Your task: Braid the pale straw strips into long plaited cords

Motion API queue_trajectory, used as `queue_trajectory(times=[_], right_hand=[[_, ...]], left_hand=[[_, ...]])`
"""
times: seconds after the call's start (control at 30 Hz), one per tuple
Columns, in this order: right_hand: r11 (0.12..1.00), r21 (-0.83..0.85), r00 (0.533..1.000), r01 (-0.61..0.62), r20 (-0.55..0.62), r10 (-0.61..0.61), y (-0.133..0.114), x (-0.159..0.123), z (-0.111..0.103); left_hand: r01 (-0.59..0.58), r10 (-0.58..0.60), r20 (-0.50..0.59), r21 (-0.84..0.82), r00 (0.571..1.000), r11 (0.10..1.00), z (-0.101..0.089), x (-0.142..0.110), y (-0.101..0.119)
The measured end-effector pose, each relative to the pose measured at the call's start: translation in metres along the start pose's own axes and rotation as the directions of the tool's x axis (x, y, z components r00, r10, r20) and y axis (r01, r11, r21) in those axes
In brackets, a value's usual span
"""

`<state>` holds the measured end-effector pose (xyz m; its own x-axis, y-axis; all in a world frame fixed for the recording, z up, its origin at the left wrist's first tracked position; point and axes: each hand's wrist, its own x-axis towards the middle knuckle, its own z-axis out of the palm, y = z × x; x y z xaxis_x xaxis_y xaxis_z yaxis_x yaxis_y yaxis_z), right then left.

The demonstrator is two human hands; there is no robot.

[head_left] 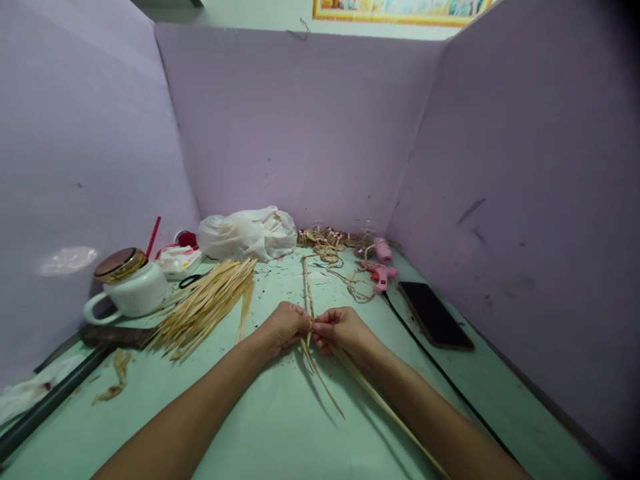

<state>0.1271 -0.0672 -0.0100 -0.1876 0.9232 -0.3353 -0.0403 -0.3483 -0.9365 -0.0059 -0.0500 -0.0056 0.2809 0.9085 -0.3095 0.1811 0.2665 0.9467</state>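
Head view: pinching a braided cord by its near end with left hand and right hand, equally close; running lengthwise straight ahead of the fingertips.

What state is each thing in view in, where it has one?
Braid: partly plaited, lower end loose
Left hand: pinching the braid
Right hand: pinching at the braid
Straw bundle: fanned out
Phone: flat, screen dark
Mug: upright
Plastic bag: crumpled
Glue gun: on its side
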Motion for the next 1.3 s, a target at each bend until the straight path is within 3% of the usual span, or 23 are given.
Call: queue_trajectory(times=[0.4, 0.53, 0.77, 0.9, 1.07, 1.3], right_hand=[[0.996, 0.088, 0.999, -0.028, 0.025, 0.026, 0.003, 0.0, 0.004], [0.996, 0.088, 1.0, -0.016, -0.022, 0.018, 0.002, 0.003, 0.004], [0.968, -0.244, 0.991, 0.06, -0.103, -0.088, 0.005, 0.009, 0.004], [0.953, -0.294, 0.99, 0.07, -0.099, -0.103, 0.004, 0.007, 0.004], [0.968, -0.247, 0.994, 0.047, -0.08, -0.069, 0.006, 0.008, 0.005], [0.989, -0.124, 0.99, 0.082, -0.103, -0.095, 0.009, 0.007, 0.006]], left_hand=[[0.01, -0.009, -0.023, 0.054, 1.0, 0.999, -0.001, 0.0, 0.001], [-0.009, 0.01, -0.006, 0.106, 1.0, 0.994, -0.001, -0.001, 0.003], [-0.028, 0.028, 0.001, 0.213, 1.0, 0.977, -0.001, -0.002, 0.002], [-0.002, 0.014, -0.033, 0.346, 0.999, 0.938, -0.006, -0.004, 0.003], [-0.031, 0.083, -0.069, 0.559, 0.994, 0.829, -0.007, -0.012, 0.004], [-0.077, 0.349, -0.109, 0.875, 0.931, 0.478, 0.023, -0.037, -0.001]])
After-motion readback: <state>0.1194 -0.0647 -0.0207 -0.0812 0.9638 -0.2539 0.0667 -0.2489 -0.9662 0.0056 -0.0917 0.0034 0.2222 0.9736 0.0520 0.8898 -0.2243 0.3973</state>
